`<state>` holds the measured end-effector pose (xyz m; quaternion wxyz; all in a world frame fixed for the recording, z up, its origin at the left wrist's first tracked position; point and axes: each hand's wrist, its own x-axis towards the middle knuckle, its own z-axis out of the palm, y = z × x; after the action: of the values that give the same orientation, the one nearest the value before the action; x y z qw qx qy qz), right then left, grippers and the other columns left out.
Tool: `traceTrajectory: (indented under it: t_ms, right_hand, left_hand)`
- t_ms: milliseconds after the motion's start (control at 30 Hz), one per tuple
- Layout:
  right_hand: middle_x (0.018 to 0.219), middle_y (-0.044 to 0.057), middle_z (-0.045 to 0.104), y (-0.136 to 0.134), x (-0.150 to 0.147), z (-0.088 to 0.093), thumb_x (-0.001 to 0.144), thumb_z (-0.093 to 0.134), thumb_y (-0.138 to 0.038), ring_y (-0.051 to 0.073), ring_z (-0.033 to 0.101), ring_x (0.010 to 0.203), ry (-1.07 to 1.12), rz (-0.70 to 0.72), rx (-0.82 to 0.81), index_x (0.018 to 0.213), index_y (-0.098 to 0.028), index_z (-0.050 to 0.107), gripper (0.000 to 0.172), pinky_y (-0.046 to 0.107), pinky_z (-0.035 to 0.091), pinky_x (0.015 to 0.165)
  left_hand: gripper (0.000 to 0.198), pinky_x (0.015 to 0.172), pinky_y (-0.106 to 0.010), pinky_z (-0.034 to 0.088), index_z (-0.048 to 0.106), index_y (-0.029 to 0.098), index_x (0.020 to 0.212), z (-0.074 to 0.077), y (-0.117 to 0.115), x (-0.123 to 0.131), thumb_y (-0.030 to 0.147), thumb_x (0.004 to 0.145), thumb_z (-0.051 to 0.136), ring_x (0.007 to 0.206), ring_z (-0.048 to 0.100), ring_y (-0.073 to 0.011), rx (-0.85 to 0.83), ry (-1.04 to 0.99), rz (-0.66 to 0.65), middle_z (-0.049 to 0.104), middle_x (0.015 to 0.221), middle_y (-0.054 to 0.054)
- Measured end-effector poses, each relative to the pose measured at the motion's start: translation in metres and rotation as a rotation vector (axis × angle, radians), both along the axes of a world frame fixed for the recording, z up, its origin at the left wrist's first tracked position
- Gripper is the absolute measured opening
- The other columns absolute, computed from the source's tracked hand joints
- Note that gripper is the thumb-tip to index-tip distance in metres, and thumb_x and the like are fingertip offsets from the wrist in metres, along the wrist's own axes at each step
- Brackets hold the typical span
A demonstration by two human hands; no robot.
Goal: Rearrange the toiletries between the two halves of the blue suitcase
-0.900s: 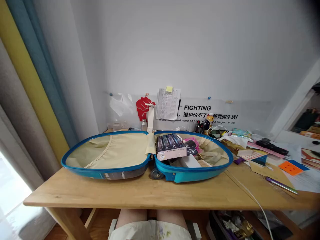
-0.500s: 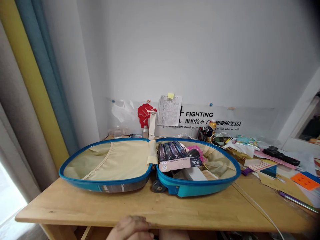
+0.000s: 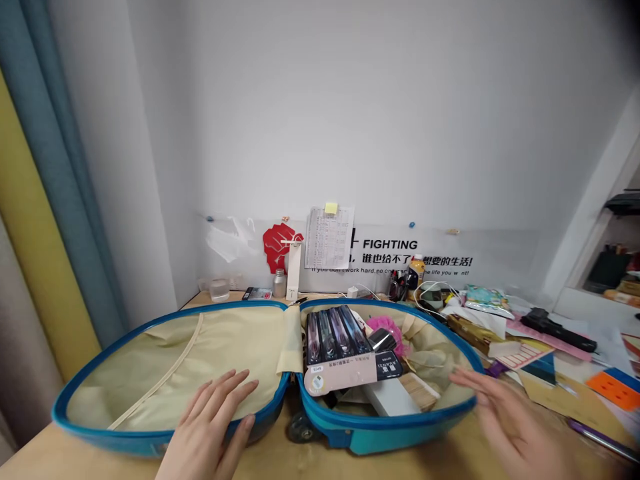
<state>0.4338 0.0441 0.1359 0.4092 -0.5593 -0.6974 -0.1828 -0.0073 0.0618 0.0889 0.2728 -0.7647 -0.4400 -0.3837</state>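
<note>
A small blue suitcase (image 3: 390, 437) lies spread wide on the wooden desk, its two shells side by side and lined in cream cloth. Over the front rim of the bare left shell, my left hand (image 3: 213, 417) is open, fingers spread. My right hand (image 3: 505, 413) is at the right end of the other shell, blurred, with its fingers stretched out and nothing in them. That right shell holds a pack of toothbrushes (image 3: 337, 337), a pink mesh puff (image 3: 393, 333), a white box (image 3: 395, 399) and a wooden-looking piece (image 3: 420, 390).
Papers, an orange card (image 3: 615, 388), a black gun-shaped object (image 3: 557, 330) and a purple pen (image 3: 603, 438) clutter the desk's right side. Along the wall stand a small bottle (image 3: 279, 283), a clear cup (image 3: 219, 289) and a yellow-labelled bottle (image 3: 416, 273). Curtains (image 3: 47, 220) hang at left.
Both hands have come up from the desk's front edge and parted, one to each shell of the suitcase. The view has moved closer, and the suitcase looks larger.
</note>
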Motion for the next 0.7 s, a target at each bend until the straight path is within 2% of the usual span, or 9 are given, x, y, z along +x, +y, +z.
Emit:
traceTrajectory:
  t_ms: [133,267,333,467,633,700]
  right_hand:
    - [0.122,0.006,0.068,0.053,-0.031,0.017,0.094,0.044,-0.043,0.024,0.065,0.110,-0.055,0.113,-0.066,0.111,-0.029,0.068,0.032,0.038,0.057,0.088]
    - [0.123,0.006,0.067,0.091,-0.043,0.036,0.093,0.045,-0.043,0.025,0.063,0.115,-0.087,0.138,-0.161,0.107,-0.028,0.071,0.033,0.042,0.055,0.094]
    - [0.123,0.007,0.067,0.103,-0.045,0.047,0.093,0.044,-0.042,0.025,0.063,0.116,-0.105,0.168,-0.215,0.107,-0.028,0.072,0.034,0.043,0.053,0.098]
    - [0.121,0.007,0.069,0.114,-0.049,0.058,0.094,0.043,-0.042,0.024,0.064,0.114,-0.125,0.222,-0.233,0.103,-0.028,0.073,0.035,0.044,0.054,0.098]
    - [0.113,0.005,0.072,0.107,-0.048,0.050,0.093,0.046,-0.047,0.022,0.069,0.104,-0.095,0.257,-0.114,0.102,-0.030,0.073,0.033,0.037,0.059,0.088]
    - [0.111,0.005,0.073,0.106,-0.049,0.045,0.095,0.044,-0.050,0.021,0.069,0.103,-0.049,0.265,-0.135,0.102,-0.029,0.072,0.036,0.033,0.059,0.087]
  left_hand:
    - [0.045,0.090,-0.028,0.056,0.053,0.025,0.134,0.019,0.016,0.034,0.044,0.093,0.051,0.114,0.066,-0.0191,-0.094,0.002,-0.035,0.066,0.131,-0.007]
    - [0.086,0.098,-0.041,0.054,0.040,0.016,0.148,0.034,0.043,0.090,0.068,0.081,0.058,0.130,0.054,-0.0327,-0.347,0.194,-0.167,0.047,0.147,-0.019]
    - [0.096,0.101,-0.048,0.051,0.037,0.016,0.150,0.038,0.056,0.116,0.074,0.076,0.059,0.134,0.047,-0.0379,-0.475,0.271,-0.198,0.041,0.150,-0.021]
    - [0.085,0.106,-0.050,0.046,0.029,0.023,0.153,0.035,0.072,0.143,0.057,0.083,0.062,0.137,0.044,-0.0367,-0.648,0.240,-0.159,0.038,0.152,-0.018]
    - [0.060,0.097,-0.040,0.054,0.040,0.025,0.148,0.027,0.077,0.143,0.037,0.092,0.053,0.129,0.055,-0.0302,-0.681,0.171,-0.170,0.051,0.145,-0.012]
    - [0.055,0.094,-0.039,0.056,0.044,0.025,0.146,0.026,0.078,0.141,0.034,0.091,0.051,0.126,0.058,-0.0293,-0.671,0.174,-0.172,0.055,0.142,-0.011]
